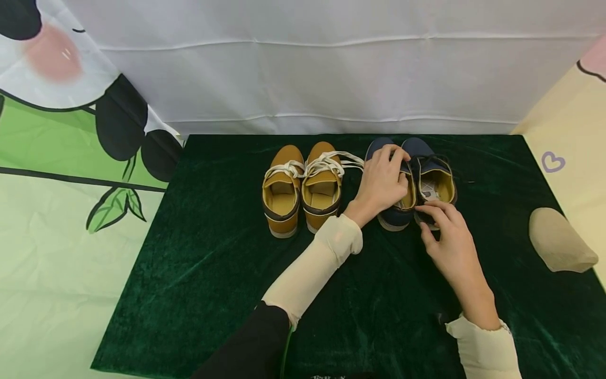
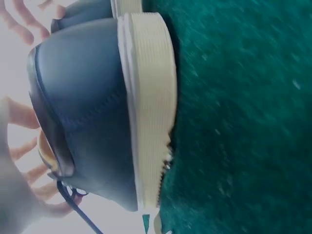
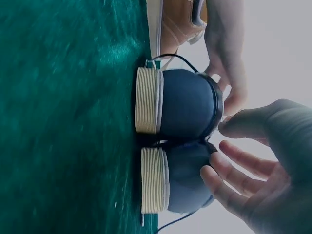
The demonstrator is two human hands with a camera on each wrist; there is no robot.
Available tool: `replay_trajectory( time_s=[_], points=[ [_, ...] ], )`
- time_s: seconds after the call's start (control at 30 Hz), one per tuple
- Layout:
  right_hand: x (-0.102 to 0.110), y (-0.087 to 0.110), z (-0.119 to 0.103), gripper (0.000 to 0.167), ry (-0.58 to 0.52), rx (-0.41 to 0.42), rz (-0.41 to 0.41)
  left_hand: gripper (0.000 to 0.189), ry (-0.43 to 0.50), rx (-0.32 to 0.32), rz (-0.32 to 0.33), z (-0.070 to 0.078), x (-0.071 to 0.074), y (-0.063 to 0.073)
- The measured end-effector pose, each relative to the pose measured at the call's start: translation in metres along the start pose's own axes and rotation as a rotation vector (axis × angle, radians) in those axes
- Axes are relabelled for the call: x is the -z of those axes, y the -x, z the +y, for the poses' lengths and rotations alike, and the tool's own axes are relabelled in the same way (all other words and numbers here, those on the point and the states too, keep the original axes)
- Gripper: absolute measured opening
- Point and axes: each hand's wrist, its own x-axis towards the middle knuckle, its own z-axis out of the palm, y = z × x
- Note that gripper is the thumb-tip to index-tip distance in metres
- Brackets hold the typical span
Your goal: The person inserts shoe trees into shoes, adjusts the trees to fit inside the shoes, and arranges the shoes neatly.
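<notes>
A pair of navy blue shoes with yellow linings stands side by side, toes toward the back wall. My left hand reaches over the left blue shoe, its spread fingers at the laces and opening; whether they touch is hard to tell. Behind the right blue shoe, my right hand has loosely bent fingers at the heel collar. In the right wrist view, the fingertips of that hand touch or nearly touch the heel. Dark laces hang loose from the left shoe.
To the left stands a pair of tan shoes with white laces, whose loose ends stretch toward the blue pair. A beige rounded object lies at the right edge of the dark green cloth. White fabric hangs behind.
</notes>
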Motion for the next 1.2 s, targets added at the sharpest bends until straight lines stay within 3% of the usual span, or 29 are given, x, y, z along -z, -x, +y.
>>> replay_trajectory(
  time_s=[0.13,0.23,0.43,0.77,1.03,1.2],
  points=[
    [0.007,0.008,0.009,0.042,0.005,-0.03,0.028,0.029,-0.035,-0.094,-0.018,0.01,-0.001,-0.004],
    [0.014,0.014,0.016,0.044,0.016,-0.076,0.036,0.035,-0.085,-0.126,-0.063,0.015,-0.004,-0.008],
    [0.033,0.02,0.033,0.045,0.035,-0.191,0.015,0.04,-0.18,-0.078,-0.124,0.019,-0.01,-0.016],
    [0.069,0.032,0.062,0.05,0.086,-0.337,-0.007,0.031,-0.258,-0.045,-0.042,0.026,-0.02,-0.019],
    [0.087,0.041,0.091,0.053,0.234,-0.544,0.101,0.033,-0.281,-0.103,0.054,0.025,-0.028,-0.015],
    [0.098,0.046,0.111,0.057,0.203,-0.646,0.158,0.036,-0.285,-0.105,0.052,0.026,-0.031,-0.015]
  ],
)
